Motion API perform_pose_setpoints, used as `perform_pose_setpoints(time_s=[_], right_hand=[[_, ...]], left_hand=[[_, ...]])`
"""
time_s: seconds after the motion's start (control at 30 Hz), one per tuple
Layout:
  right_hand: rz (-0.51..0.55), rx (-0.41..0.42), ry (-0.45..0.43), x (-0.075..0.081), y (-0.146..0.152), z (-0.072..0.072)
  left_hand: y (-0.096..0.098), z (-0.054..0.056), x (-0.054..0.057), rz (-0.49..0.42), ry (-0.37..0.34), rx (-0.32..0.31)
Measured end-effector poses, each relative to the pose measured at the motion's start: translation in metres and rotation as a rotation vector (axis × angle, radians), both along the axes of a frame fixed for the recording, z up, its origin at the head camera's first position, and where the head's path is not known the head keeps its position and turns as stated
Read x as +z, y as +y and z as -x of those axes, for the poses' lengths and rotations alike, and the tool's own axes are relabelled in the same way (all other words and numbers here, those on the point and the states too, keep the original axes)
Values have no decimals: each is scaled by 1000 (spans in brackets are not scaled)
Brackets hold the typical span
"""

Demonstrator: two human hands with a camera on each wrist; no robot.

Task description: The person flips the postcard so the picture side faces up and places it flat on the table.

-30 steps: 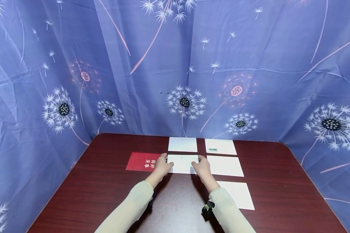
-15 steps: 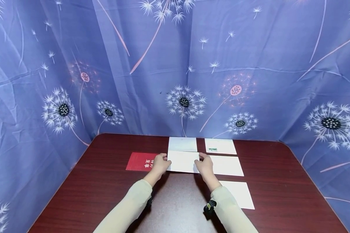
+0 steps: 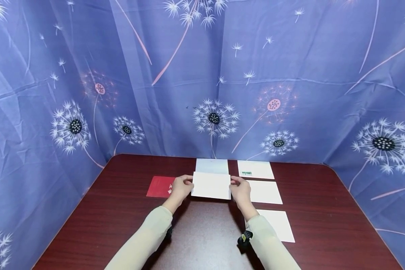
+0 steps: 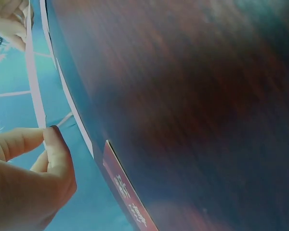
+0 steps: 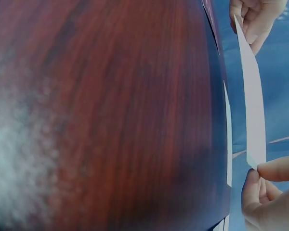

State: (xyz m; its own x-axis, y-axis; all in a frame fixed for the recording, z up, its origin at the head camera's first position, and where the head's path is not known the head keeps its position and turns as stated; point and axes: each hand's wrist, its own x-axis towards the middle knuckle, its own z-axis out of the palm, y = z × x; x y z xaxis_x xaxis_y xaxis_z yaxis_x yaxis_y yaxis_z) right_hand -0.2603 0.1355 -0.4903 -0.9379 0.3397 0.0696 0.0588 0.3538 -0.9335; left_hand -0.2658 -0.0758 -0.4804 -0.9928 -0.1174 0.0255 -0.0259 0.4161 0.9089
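Note:
Both hands hold a blank-faced white card (image 3: 211,185) above the table, one at each side. My left hand (image 3: 181,186) pinches its left edge between thumb and fingers. The right hand (image 3: 241,190) pinches the right edge. From the right wrist, the card (image 5: 254,96) shows nearly edge-on, slightly bowed and apart from the tabletop; the left wrist view also shows the card (image 4: 34,77) as a thin strip. Behind it lies another white card (image 3: 212,165), partly covered. A red card (image 3: 159,186) with white characters lies left, partly hidden by my left hand.
On the right lie a white card with a small green picture (image 3: 255,169), a plain white card (image 3: 266,192) and a nearer white card (image 3: 277,225), partly behind the right sleeve. The dark red wooden table (image 3: 114,221) meets a blue dandelion-print curtain (image 3: 175,123) at its back edge.
The white card between my hands has risen off the table and tilted up towards me, now overlapping the card behind. My left hand has shifted slightly left, covering more of the red card.

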Motion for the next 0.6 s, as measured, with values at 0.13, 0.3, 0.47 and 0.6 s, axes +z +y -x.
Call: perform_pose_setpoints(time_s=[0.13, 0.3, 0.47, 0.6], right_hand=[[9, -8, 3, -1, 1, 0], [27, -12, 18, 1, 1, -1], [53, -57, 63, 4, -1, -1], [75, -86, 88, 8, -1, -1]], left_hand=[[-2, 0, 0, 5, -6, 16], [-3, -1, 1, -4, 4, 44], [-2, -1, 4, -21, 32, 56], [-1, -1, 8, -10, 70, 76]])
